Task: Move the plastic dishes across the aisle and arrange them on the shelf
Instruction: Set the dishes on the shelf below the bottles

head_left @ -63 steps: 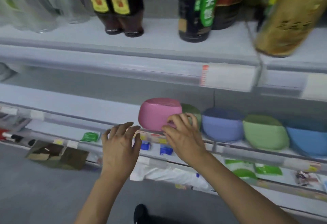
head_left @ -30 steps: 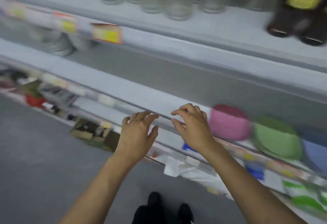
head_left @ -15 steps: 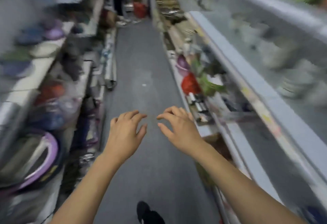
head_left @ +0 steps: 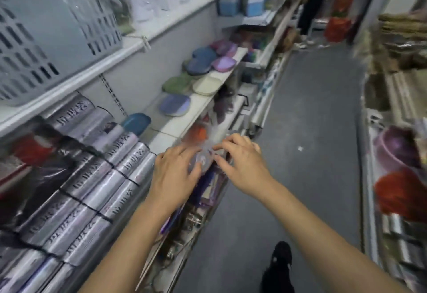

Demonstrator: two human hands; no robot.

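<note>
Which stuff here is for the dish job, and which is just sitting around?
For the job: plastic dishes on the shelf; left hand; right hand.

Just around: grey basket, silver packets, blue boxes, red things.

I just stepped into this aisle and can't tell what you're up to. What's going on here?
A person is facing the left-hand shelves of a shop aisle, both hands out in front. The left hand and right hand hold nothing. Upturned plastic dishes in blue, green, cream and purple lie in a row along the shelf ahead. A grey basket sits on the shelf above.
</note>
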